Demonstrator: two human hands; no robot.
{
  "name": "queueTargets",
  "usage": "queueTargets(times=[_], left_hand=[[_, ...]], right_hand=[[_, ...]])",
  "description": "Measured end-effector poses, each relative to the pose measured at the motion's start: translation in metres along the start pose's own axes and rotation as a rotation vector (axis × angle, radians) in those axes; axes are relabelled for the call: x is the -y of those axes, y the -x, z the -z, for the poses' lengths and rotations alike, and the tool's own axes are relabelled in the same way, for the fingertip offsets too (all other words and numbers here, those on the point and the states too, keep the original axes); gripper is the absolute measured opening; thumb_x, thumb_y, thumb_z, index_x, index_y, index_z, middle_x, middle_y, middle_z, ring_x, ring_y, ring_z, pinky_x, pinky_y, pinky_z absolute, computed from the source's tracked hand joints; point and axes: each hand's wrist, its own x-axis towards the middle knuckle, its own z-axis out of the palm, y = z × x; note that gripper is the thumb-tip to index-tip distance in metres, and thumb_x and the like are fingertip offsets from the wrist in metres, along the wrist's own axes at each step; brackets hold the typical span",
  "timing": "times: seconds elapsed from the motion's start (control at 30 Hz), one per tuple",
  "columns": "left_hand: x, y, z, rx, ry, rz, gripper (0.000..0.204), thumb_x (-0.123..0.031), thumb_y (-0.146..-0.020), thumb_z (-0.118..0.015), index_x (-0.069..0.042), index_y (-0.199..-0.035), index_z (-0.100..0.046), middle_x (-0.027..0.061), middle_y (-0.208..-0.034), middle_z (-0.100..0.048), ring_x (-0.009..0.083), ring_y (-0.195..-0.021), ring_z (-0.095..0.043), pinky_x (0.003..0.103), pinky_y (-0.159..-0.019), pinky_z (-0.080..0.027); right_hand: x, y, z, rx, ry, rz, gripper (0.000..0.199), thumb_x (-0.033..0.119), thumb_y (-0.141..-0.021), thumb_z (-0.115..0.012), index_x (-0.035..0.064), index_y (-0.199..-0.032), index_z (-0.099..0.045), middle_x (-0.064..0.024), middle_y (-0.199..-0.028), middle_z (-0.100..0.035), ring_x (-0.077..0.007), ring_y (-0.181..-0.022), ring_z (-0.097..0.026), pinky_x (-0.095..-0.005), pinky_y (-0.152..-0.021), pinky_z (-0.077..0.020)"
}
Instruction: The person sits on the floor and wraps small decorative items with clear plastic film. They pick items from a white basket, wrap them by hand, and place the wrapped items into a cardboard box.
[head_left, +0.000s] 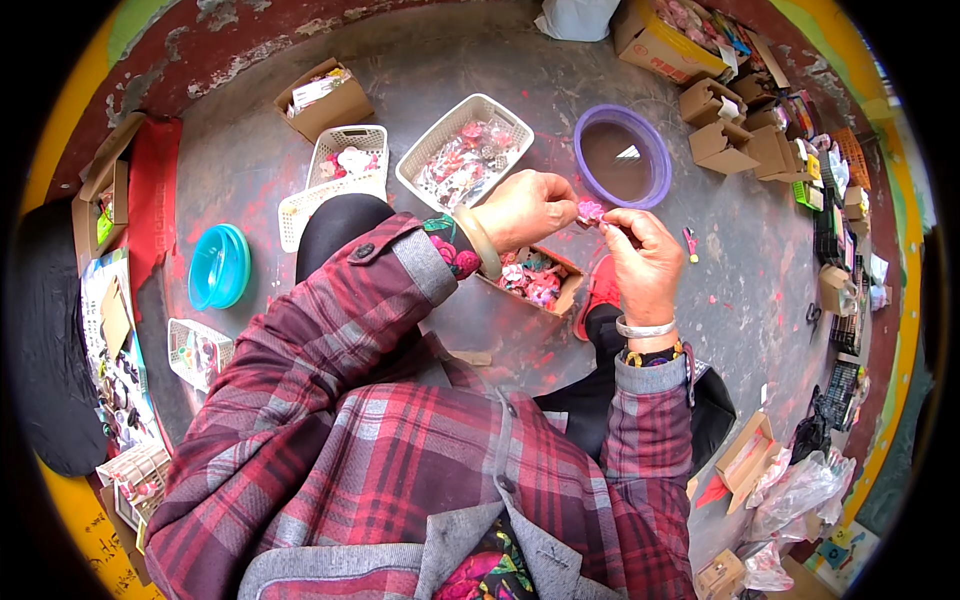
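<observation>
A small pink flower-like piece (pixel 590 212) is held up between my hands, above the floor. My left hand (pixel 527 208) is closed, its thumb and forefinger pinching the left side of the piece. My right hand (pixel 645 258) pinches the right side with thumb and fingertips. Exactly what kind of piece it is, I cannot make out. Just below sits an open cardboard box (pixel 568 298) filled with pink, red and white bits, partly hidden by my left wrist. Beyond my left hand stands a white basket (pixel 408 165) with pink pieces and clear bags in it.
A purple basin (pixel 664 172) of murky water stands at the far right. Teal basins (pixel 220 266) and smaller white baskets (pixel 290 218) lie to the left. Boxes and crates (pixel 722 148) line the right wall. A small pink item (pixel 690 244) lies on the floor.
</observation>
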Motion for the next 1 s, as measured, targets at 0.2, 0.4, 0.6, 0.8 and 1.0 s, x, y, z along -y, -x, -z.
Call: queueTargets(times=[0.2,0.4,0.6,0.8,1.0], left_hand=[[0.000,0.002,-0.001,-0.025,0.020,-0.051,0.025,-0.020,-0.082,-0.055,0.000,-0.094,-0.065,0.0086,-0.077,-0.065,0.0122,-0.071,-0.059,0.028,-0.067,-0.048],[-0.004,0.006,-0.003,0.041,0.042,-0.069,0.025,-0.021,-0.084,-0.055,0.001,-0.091,-0.065,0.0062,-0.069,-0.064,0.0101,-0.062,-0.058,0.026,-0.059,-0.048],[-0.004,0.006,-0.006,0.072,0.100,-0.061,0.025,-0.021,-0.086,-0.055,0.001,-0.092,-0.066,0.0062,-0.074,-0.065,0.0072,-0.062,-0.056,0.024,-0.055,-0.047],[-0.004,0.004,-0.010,0.027,0.238,-0.045,0.026,-0.022,-0.086,-0.056,0.000,-0.097,-0.065,0.0057,-0.076,-0.066,0.0075,-0.064,-0.057,0.024,-0.057,-0.048],[-0.015,0.011,-0.008,0.028,0.208,-0.023,0.026,-0.022,-0.087,-0.056,0.000,-0.097,-0.065,0.0042,-0.074,-0.064,0.0069,-0.061,-0.057,0.023,-0.052,-0.047]], right_hand=[[0.002,-0.001,0.002,0.079,0.068,-0.034,0.010,-0.003,-0.073,-0.060,-0.0002,-0.083,-0.062,-0.0080,-0.077,-0.061,-0.0147,-0.068,-0.058,-0.0250,-0.061,-0.0454],[-0.006,0.001,0.003,0.170,0.098,-0.019,0.011,-0.001,-0.073,-0.060,0.0000,-0.083,-0.063,-0.0086,-0.077,-0.061,-0.0166,-0.067,-0.059,-0.0266,-0.061,-0.0460],[-0.007,0.000,0.002,0.151,0.066,0.065,0.011,-0.003,-0.072,-0.060,0.0000,-0.082,-0.063,-0.0069,-0.076,-0.059,-0.0152,-0.064,-0.058,-0.0258,-0.060,-0.0456],[0.002,-0.001,0.001,0.028,0.068,-0.044,0.009,-0.005,-0.071,-0.059,0.0000,-0.079,-0.060,-0.0047,-0.074,-0.056,-0.0102,-0.060,-0.052,-0.0237,-0.054,-0.0426],[0.002,-0.001,0.003,0.085,0.085,-0.004,0.009,-0.005,-0.071,-0.059,-0.0002,-0.079,-0.060,-0.0046,-0.075,-0.056,-0.0102,-0.060,-0.052,-0.0236,-0.054,-0.0420]])
